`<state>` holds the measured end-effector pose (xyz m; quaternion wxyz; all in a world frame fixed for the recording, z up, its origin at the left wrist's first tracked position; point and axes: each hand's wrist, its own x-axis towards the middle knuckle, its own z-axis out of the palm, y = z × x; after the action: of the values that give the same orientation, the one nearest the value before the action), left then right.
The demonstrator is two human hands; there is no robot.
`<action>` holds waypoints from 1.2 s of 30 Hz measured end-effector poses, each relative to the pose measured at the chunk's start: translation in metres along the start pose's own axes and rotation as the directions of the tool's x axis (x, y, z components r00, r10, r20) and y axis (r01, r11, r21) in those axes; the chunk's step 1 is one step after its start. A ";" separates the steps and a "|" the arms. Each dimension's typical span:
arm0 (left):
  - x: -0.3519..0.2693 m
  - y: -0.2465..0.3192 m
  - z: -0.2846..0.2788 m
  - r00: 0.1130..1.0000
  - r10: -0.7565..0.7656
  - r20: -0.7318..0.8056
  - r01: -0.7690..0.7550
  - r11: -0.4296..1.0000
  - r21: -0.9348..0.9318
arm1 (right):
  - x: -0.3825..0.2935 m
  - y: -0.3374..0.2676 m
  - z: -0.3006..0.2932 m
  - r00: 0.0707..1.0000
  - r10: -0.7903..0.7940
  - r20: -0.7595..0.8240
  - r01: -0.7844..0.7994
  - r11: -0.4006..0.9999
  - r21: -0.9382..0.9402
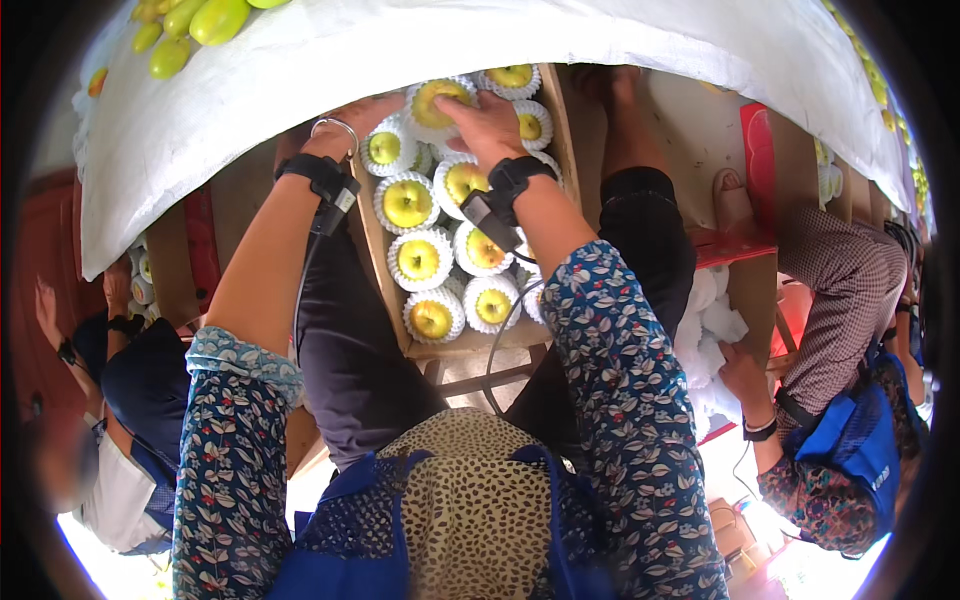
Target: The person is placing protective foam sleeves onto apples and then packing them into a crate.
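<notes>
An open cardboard box (381, 281) of apples stands between my knees. Each apple, such as the yellow-green one (407, 204) at the left, sits in a white foam net sleeve (435, 237). My right hand (491, 124) holds a netted apple (433, 103) near the box's far end, thumb on top of it. My left hand (367, 112) is beside that apple at the box's far left edge; its fingers are partly hidden by the white cloth, so its hold is unclear.
A white cloth-covered table (480, 34) bearing green fruit (217, 19) overhangs the box's far end. Co-workers sit at both sides; one's hand (742, 375) reaches into white foam nets (705, 322) at the right. A red carton flap (731, 251) lies near my right knee.
</notes>
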<state>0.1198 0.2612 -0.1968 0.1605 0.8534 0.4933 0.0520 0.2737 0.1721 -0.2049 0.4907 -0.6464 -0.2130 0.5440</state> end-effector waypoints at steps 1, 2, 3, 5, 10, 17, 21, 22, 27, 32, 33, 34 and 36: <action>-0.001 0.005 -0.004 0.994 -0.099 0.055 0.100 0.995 -0.015 | -0.001 -0.006 0.002 1.000 0.002 0.005 -0.002 1.000 0.005; 0.000 0.008 -0.009 0.974 -0.196 0.111 0.200 0.980 -0.024 | -0.002 -0.011 0.003 0.997 0.061 0.036 -0.062 0.998 0.019; 0.002 0.009 -0.012 0.974 -0.193 0.117 0.197 0.980 -0.025 | -0.002 -0.011 -0.001 0.991 0.121 0.057 -0.123 0.992 0.027; 0.005 0.006 -0.019 0.978 -0.084 0.190 0.090 0.996 -0.024 | 0.005 -0.016 -0.010 0.992 0.067 0.102 -0.073 0.996 0.052; 0.002 -0.016 0.008 0.990 -0.090 0.112 0.097 0.994 -0.052 | 0.033 -0.028 0.005 0.990 -0.127 -0.067 0.126 0.992 -0.027; 0.000 -0.015 0.006 0.984 -0.097 0.146 0.105 0.993 -0.045 | 0.050 -0.042 0.002 0.974 -0.126 0.186 0.205 0.836 -0.508; 0.000 0.004 -0.001 0.994 -0.030 0.105 0.003 0.968 0.251 | 0.070 -0.035 -0.013 0.888 -0.391 0.241 0.452 0.652 -0.608; 0.001 0.005 0.001 0.994 -0.031 0.107 0.004 0.970 0.243 | 0.075 -0.034 -0.018 0.855 -0.448 0.261 0.502 0.591 -0.631; 0.003 0.002 0.012 0.942 0.312 -0.123 -0.313 0.950 0.008 | 0.090 -0.032 -0.027 0.617 -0.677 0.400 0.700 0.241 -0.672; 0.006 -0.003 0.031 0.982 0.164 -0.097 -0.149 0.978 0.145 | 0.093 -0.030 -0.039 0.273 -0.786 0.554 0.745 -0.191 -0.639; -0.001 -0.019 0.036 0.960 0.197 -0.201 -0.145 0.959 0.244 | 0.072 -0.034 -0.027 0.496 -0.752 0.433 0.743 0.110 -0.660; -0.002 0.001 0.016 0.992 0.116 -0.047 -0.114 0.993 0.027 | 0.054 -0.035 -0.039 0.679 -0.653 0.336 0.641 0.303 -0.706; -0.011 0.003 0.004 0.993 0.109 -0.047 -0.110 0.993 -0.030 | 0.020 -0.031 -0.044 0.862 -0.444 0.246 0.466 0.501 -0.729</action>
<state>0.1180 0.2495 -0.1992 0.1601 0.8750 0.4482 0.0882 0.3285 0.1837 -0.1911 0.2904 -0.7054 -0.5918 0.2604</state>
